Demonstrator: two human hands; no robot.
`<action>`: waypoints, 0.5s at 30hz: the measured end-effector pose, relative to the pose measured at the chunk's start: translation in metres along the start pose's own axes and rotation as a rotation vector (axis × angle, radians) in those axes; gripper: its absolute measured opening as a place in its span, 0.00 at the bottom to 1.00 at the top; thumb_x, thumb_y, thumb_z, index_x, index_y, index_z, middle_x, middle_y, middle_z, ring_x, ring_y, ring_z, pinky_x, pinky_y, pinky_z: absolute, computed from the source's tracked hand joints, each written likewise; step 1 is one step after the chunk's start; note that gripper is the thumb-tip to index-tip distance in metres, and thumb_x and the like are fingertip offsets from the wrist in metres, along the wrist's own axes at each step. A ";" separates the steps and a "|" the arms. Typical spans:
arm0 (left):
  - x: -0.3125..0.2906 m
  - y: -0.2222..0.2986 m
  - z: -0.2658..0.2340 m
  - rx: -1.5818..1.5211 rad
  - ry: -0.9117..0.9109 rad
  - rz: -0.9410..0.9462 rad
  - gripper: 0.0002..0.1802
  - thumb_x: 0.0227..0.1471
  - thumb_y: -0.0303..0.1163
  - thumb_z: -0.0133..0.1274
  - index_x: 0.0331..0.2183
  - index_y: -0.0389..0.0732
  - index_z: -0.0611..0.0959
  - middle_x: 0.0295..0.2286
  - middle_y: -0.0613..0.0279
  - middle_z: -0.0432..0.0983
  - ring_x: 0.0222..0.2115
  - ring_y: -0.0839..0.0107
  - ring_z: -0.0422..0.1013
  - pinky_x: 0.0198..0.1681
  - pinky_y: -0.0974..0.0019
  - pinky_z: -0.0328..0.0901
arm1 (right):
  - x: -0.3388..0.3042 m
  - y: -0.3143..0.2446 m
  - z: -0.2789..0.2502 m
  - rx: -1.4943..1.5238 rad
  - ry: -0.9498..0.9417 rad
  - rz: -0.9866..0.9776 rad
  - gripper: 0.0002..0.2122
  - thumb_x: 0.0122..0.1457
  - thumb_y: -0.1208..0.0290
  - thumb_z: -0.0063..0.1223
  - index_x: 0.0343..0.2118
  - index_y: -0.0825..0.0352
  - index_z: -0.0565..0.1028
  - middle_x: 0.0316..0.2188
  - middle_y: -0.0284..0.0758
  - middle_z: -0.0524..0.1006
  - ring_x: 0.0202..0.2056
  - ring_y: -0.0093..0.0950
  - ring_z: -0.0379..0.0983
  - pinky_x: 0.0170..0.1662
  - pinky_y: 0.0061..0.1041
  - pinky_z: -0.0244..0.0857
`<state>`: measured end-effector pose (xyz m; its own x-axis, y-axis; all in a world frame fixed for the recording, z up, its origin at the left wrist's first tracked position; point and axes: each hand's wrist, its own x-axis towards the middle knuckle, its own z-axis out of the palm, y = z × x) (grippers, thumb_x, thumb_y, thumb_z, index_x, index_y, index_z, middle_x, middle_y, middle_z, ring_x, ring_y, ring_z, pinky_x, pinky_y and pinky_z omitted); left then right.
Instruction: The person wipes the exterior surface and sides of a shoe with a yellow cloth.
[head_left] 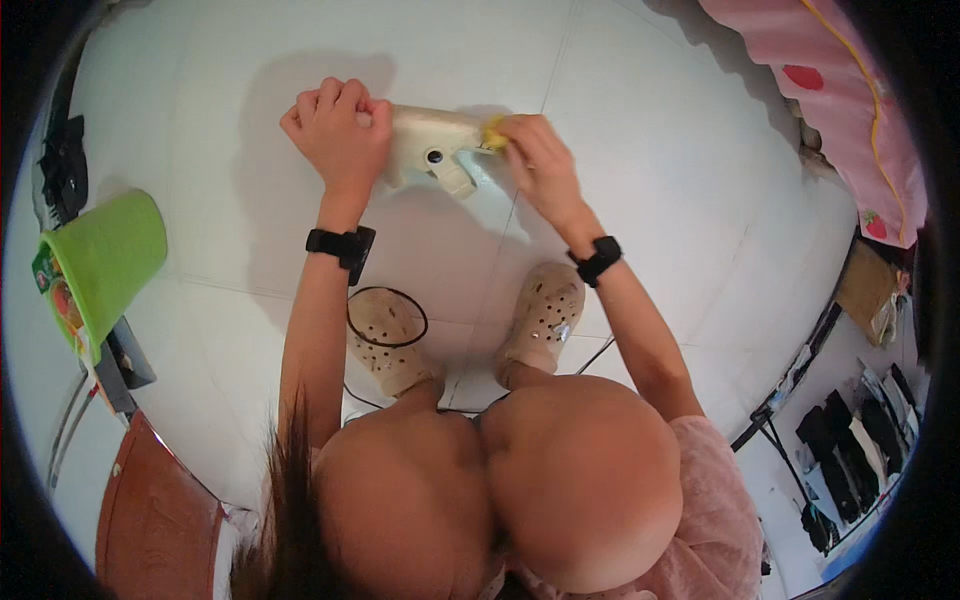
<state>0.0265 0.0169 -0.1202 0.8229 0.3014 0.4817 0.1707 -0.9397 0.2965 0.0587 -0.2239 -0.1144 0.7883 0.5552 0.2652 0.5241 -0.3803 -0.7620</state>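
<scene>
A cream plastic object [432, 140] with a round black spot on its side and a short angled flap below is held out above the floor; I cannot tell its kind. My left hand [340, 130] is closed around its left end, hiding that part. At the other end, my right hand [540, 165] pinches a small yellow piece [494, 134], perhaps a sponge or cloth, against the object. The fingers of that hand are slightly blurred, and they cover much of the yellow piece.
Pale floor tiles [620, 130] lie beneath, with my cream clogs [545, 310] near a black cable [425, 318]. On the left stand a green bin [120, 260] and a reddish-brown wooden piece [160, 510]. Pink fabric [830, 110] hangs at the upper right; dark items [840, 450] line the right side.
</scene>
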 end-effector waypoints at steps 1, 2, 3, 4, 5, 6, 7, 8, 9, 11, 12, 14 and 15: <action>-0.001 0.001 -0.001 -0.006 0.001 0.004 0.04 0.38 0.32 0.54 0.19 0.49 0.74 0.23 0.76 0.68 0.31 0.69 0.64 0.42 0.61 0.53 | 0.008 -0.011 0.009 0.005 0.029 -0.050 0.10 0.53 0.84 0.53 0.39 0.69 0.74 0.37 0.39 0.76 0.37 0.38 0.74 0.41 0.32 0.71; -0.001 0.005 0.000 -0.016 0.003 0.007 0.04 0.38 0.29 0.53 0.19 0.48 0.74 0.23 0.75 0.68 0.29 0.70 0.63 0.41 0.62 0.53 | 0.017 -0.019 0.018 -0.002 0.007 -0.066 0.10 0.53 0.83 0.53 0.39 0.69 0.74 0.37 0.39 0.76 0.37 0.38 0.74 0.41 0.32 0.71; -0.001 0.006 0.002 -0.020 0.002 0.012 0.04 0.38 0.29 0.53 0.19 0.48 0.74 0.23 0.75 0.68 0.29 0.70 0.63 0.41 0.62 0.53 | 0.023 -0.024 0.025 -0.003 -0.015 -0.082 0.10 0.53 0.83 0.54 0.39 0.69 0.74 0.37 0.39 0.75 0.37 0.38 0.74 0.41 0.31 0.71; -0.002 0.004 0.001 -0.012 -0.022 0.002 0.04 0.39 0.31 0.54 0.20 0.49 0.74 0.23 0.76 0.68 0.31 0.70 0.63 0.42 0.61 0.53 | 0.022 -0.024 0.025 0.004 -0.014 -0.086 0.10 0.53 0.83 0.54 0.39 0.69 0.74 0.37 0.39 0.75 0.37 0.38 0.74 0.41 0.31 0.71; -0.003 0.002 0.000 -0.005 -0.046 -0.008 0.04 0.40 0.33 0.54 0.20 0.50 0.74 0.23 0.76 0.69 0.32 0.70 0.64 0.43 0.61 0.53 | 0.019 -0.022 0.022 -0.028 0.003 -0.104 0.10 0.53 0.83 0.54 0.39 0.69 0.74 0.38 0.38 0.75 0.37 0.38 0.74 0.41 0.32 0.71; -0.002 -0.001 -0.001 0.002 -0.043 -0.007 0.04 0.40 0.33 0.54 0.20 0.50 0.74 0.23 0.76 0.69 0.32 0.70 0.64 0.43 0.61 0.53 | 0.015 -0.019 0.018 -0.062 0.021 -0.122 0.09 0.53 0.82 0.54 0.39 0.69 0.74 0.38 0.38 0.75 0.37 0.37 0.74 0.40 0.32 0.71; -0.002 -0.002 -0.002 -0.014 -0.033 0.002 0.04 0.40 0.33 0.54 0.20 0.50 0.75 0.23 0.76 0.69 0.32 0.69 0.64 0.44 0.61 0.53 | 0.007 -0.014 0.011 -0.061 0.018 -0.124 0.09 0.53 0.82 0.54 0.39 0.69 0.74 0.38 0.38 0.75 0.37 0.37 0.74 0.40 0.32 0.71; -0.002 -0.001 -0.004 -0.032 -0.019 0.011 0.03 0.41 0.33 0.54 0.21 0.50 0.75 0.23 0.76 0.69 0.32 0.69 0.64 0.44 0.61 0.53 | -0.002 -0.007 0.002 -0.072 0.012 -0.088 0.09 0.54 0.82 0.54 0.39 0.69 0.74 0.38 0.38 0.75 0.37 0.37 0.74 0.40 0.32 0.71; -0.002 0.000 -0.006 -0.031 -0.013 0.009 0.03 0.41 0.33 0.54 0.21 0.50 0.75 0.23 0.76 0.69 0.32 0.69 0.64 0.44 0.61 0.53 | -0.011 -0.002 -0.004 -0.083 0.006 -0.053 0.09 0.54 0.82 0.54 0.39 0.69 0.74 0.38 0.38 0.75 0.37 0.37 0.74 0.40 0.32 0.71; 0.000 0.004 -0.004 -0.037 -0.038 0.006 0.03 0.41 0.33 0.53 0.21 0.49 0.75 0.24 0.76 0.69 0.32 0.69 0.64 0.44 0.61 0.52 | -0.025 0.004 -0.011 -0.109 0.004 0.012 0.09 0.54 0.82 0.53 0.39 0.69 0.74 0.38 0.39 0.75 0.37 0.39 0.74 0.39 0.32 0.71; 0.000 0.006 -0.005 -0.044 -0.030 0.011 0.03 0.41 0.33 0.53 0.21 0.49 0.75 0.24 0.76 0.69 0.32 0.69 0.64 0.44 0.61 0.52 | -0.033 0.009 -0.012 -0.132 0.020 0.082 0.09 0.55 0.82 0.53 0.39 0.70 0.74 0.38 0.39 0.75 0.37 0.37 0.74 0.38 0.31 0.71; 0.000 0.006 -0.007 0.106 -0.300 -0.130 0.02 0.44 0.33 0.54 0.24 0.49 0.77 0.26 0.75 0.69 0.34 0.68 0.64 0.45 0.59 0.52 | -0.046 0.014 -0.013 -0.152 0.044 0.137 0.09 0.55 0.82 0.52 0.40 0.70 0.74 0.38 0.39 0.75 0.37 0.36 0.75 0.38 0.30 0.71; -0.001 0.005 -0.006 0.107 -0.288 -0.128 0.02 0.44 0.33 0.54 0.24 0.49 0.77 0.26 0.75 0.69 0.34 0.68 0.64 0.45 0.59 0.52 | -0.058 0.011 -0.014 -0.077 0.104 0.294 0.08 0.57 0.82 0.51 0.39 0.70 0.74 0.37 0.38 0.75 0.36 0.33 0.74 0.37 0.29 0.70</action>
<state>0.0230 0.0132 -0.1142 0.9079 0.3742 0.1889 0.3258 -0.9134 0.2439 0.0234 -0.2705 -0.1300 0.9361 0.3366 0.1023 0.2891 -0.5704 -0.7688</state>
